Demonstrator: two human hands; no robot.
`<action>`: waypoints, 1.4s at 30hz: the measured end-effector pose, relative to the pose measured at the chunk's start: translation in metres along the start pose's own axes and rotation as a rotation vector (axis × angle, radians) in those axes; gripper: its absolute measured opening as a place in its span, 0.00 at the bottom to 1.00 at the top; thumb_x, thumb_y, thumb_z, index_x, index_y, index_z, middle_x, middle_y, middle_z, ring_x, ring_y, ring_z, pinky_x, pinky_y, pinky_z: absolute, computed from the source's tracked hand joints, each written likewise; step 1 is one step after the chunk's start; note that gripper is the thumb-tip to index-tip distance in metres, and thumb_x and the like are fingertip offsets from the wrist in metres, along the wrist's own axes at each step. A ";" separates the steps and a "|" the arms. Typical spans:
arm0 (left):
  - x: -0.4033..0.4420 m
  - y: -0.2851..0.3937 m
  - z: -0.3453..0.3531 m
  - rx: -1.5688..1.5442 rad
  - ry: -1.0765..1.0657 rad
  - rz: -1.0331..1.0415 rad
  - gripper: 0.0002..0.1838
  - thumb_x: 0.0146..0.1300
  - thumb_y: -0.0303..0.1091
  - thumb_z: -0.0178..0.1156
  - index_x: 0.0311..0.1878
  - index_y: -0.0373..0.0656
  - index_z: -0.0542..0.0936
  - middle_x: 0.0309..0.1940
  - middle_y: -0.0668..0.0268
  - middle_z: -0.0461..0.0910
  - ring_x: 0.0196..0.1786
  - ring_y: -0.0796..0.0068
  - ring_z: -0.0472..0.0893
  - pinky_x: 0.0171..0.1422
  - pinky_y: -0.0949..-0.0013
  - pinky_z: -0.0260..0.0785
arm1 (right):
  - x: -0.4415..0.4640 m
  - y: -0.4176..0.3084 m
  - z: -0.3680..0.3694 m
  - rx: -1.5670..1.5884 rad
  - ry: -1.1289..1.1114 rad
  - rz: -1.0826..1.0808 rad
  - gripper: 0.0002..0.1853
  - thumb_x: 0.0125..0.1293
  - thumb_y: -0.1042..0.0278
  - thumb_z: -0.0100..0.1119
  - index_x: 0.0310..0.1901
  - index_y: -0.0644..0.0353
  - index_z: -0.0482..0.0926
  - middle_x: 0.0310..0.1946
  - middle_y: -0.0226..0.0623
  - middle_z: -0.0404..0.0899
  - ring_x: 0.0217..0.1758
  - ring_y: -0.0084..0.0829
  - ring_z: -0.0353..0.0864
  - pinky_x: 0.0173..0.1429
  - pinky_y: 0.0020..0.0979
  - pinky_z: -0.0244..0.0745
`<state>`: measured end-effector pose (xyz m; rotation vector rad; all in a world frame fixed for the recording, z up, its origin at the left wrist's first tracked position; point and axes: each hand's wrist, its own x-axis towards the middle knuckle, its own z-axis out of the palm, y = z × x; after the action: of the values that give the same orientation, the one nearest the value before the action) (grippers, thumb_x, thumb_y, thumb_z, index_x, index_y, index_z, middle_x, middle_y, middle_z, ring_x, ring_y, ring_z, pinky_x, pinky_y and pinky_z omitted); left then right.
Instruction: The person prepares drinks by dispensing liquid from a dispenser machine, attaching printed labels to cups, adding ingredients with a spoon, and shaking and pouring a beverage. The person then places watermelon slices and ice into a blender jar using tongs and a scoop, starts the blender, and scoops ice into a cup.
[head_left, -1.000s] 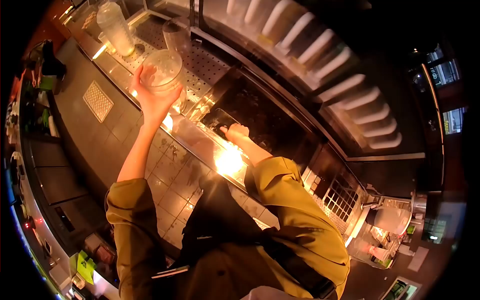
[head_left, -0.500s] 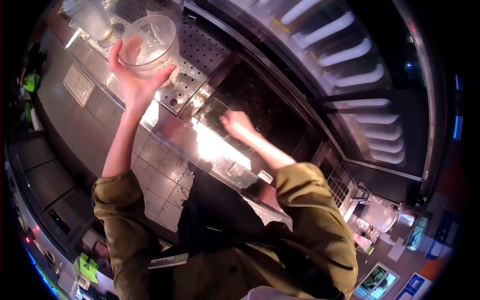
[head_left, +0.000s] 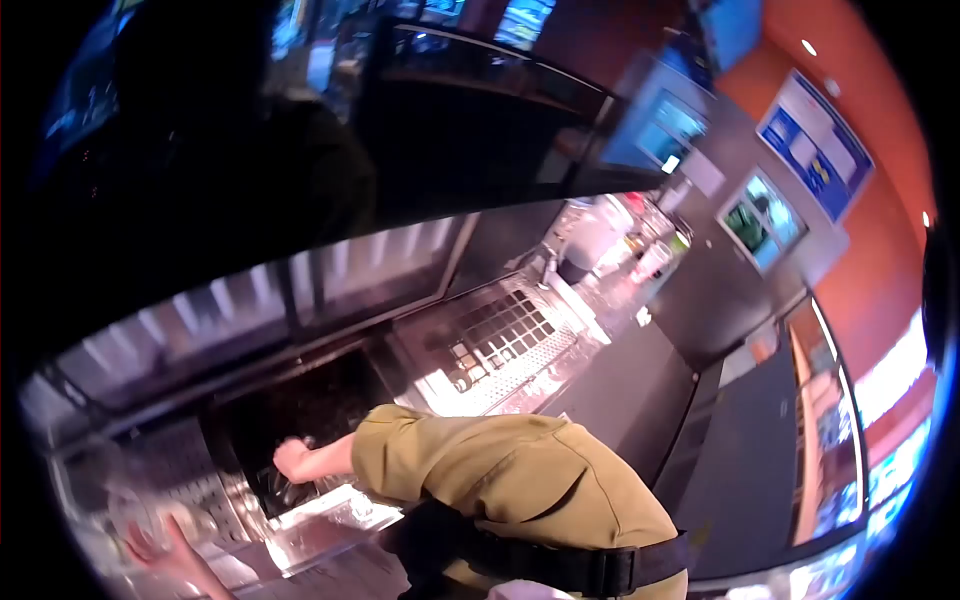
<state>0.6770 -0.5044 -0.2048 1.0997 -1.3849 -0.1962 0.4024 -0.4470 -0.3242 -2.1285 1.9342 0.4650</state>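
At the lower left, my left hand (head_left: 168, 545) is wrapped round a clear plastic container (head_left: 128, 512), which is faint and partly washed out by glare. My right hand (head_left: 293, 460) is closed in a fist above a dark recessed well (head_left: 275, 415) in the metal counter. Something thin shows beside its fingers, but blur hides what it is. The front ledge (head_left: 335, 508) of the well shines brightly just below my right hand.
A perforated metal surface (head_left: 180, 470) lies left of the well. To the right is a gridded metal tray (head_left: 510, 330), with containers (head_left: 600, 235) farther along the counter. A dark panel (head_left: 480, 120) overhangs the back.
My view has swung up and to the right, so both hands now appear lower and farther left. The container stays in my left hand; my right hand remains closed over the well.
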 end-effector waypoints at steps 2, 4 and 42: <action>0.006 0.007 0.003 -0.042 0.002 0.029 0.45 0.47 0.34 0.68 0.62 0.35 0.50 0.54 0.50 0.66 0.56 0.59 0.67 0.62 0.58 0.60 | -0.058 0.040 -0.057 0.346 -0.013 0.126 0.17 0.52 0.53 0.56 0.36 0.58 0.82 0.36 0.39 0.81 0.41 0.38 0.79 0.42 0.37 0.74; 0.002 0.027 0.004 -0.039 -0.010 0.012 0.46 0.48 0.35 0.68 0.63 0.36 0.49 0.55 0.49 0.65 0.56 0.59 0.67 0.61 0.59 0.60 | -0.076 0.076 -0.052 0.534 0.014 0.199 0.23 0.54 0.46 0.53 0.38 0.58 0.81 0.39 0.42 0.79 0.44 0.41 0.78 0.45 0.38 0.73; 0.060 0.121 -0.031 0.511 -0.511 0.124 0.26 0.58 0.49 0.52 0.55 0.43 0.69 0.56 0.53 0.66 0.58 0.54 0.67 0.61 0.62 0.59 | 0.035 0.250 0.177 0.344 -0.367 -0.250 0.08 0.47 0.68 0.54 0.25 0.62 0.79 0.26 0.45 0.79 0.27 0.38 0.78 0.32 0.38 0.71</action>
<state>0.6611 -0.4669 -0.0727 1.4375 -2.0275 -0.0279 0.1426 -0.4384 -0.4902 -1.8732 1.4109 0.4045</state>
